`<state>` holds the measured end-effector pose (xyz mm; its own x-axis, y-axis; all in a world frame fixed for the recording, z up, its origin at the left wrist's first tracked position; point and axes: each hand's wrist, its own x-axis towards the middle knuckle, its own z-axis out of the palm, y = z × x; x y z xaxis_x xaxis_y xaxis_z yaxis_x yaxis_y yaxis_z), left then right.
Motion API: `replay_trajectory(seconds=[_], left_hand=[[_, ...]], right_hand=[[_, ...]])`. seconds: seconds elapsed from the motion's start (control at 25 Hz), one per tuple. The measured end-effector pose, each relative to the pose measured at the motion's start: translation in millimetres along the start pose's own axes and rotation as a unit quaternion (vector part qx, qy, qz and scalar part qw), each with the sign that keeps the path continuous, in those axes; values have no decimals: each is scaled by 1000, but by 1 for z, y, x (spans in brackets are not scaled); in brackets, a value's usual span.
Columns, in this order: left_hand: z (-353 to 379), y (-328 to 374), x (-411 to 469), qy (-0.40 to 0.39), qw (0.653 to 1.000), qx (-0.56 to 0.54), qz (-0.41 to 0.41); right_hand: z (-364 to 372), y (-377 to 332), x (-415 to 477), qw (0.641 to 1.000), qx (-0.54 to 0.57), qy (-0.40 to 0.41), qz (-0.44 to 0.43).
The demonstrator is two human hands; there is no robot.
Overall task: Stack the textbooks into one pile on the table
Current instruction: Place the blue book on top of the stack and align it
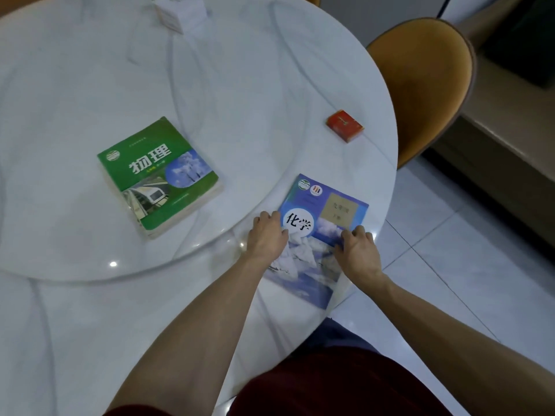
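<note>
A blue textbook point(321, 217) lies flat near the table's right edge, partly on the raised turntable rim. My left hand point(267, 235) rests on its left edge with fingers curled over the cover. My right hand point(357, 250) grips its right edge, fingers bent onto the cover. A thick green textbook point(159, 175) lies flat on the turntable, to the left of the blue one and apart from it, touched by neither hand.
The round white marble table point(90, 310) carries a glass turntable point(240, 85). A small red box point(345, 125) sits near the right edge. A white box point(177, 10) stands at the far side. An orange chair point(420, 79) is beside the table on the right.
</note>
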<state>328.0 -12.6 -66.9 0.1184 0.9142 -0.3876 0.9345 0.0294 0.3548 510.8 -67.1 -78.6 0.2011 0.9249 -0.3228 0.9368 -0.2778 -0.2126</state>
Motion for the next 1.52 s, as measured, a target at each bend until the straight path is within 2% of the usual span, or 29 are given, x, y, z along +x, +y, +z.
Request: replay_trajectory(seconds=[0.08,0.16,0.28,0.52,0.68,0.8,1.12,1.36,1.52], left_hand=[[3,2,2,3,999,-31,-28],[3,3,7,7,994,-89,-69],[-2,2,14,-10,977,-186,-108],[-5,3,3,5,947,-319,-26],[-8,-7,0,27,903,-430,2],[-21,-16,-3,30,866,-500,-13],[-69,-50,-5,143,812,-560,-81],[-121,-79,-10,227,765,-594,-104],[-151,-108,-4,278,734,-604,-135]], right_hand=[[8,2,-6,992,110,19,57],[11,-1,-7,964,226,22,136],[10,-6,-2,923,310,21,228],[10,0,2,890,369,37,266],[-1,-7,-1,823,489,46,286],[-13,-16,1,803,538,54,251],[-56,-75,41,831,548,32,95],[-89,-144,81,860,511,5,-11],[-108,-198,107,864,497,-25,-73]])
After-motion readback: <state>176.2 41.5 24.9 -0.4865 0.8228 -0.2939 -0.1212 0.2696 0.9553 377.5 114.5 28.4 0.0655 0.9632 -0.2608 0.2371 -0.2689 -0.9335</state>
